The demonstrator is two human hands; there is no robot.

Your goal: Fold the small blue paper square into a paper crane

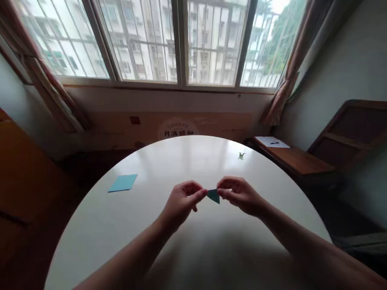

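A small folded piece of teal paper (pixel 213 195) is held just above the round white table (pixel 151 225), near its middle. My left hand (pixel 184 199) pinches its left end with thumb and forefinger. My right hand (pixel 238 194) pinches its right end, fingers curled. Only a small triangle of the paper shows between the two hands. Both forearms reach in from the bottom of the view.
A flat blue paper sheet (pixel 123 182) lies on the table's left part. A tiny green folded figure (pixel 241 155) sits at the far right of the table. A wooden side table (pixel 294 157) with a white sheet and pen (pixel 273 141) stands at the right, under the window.
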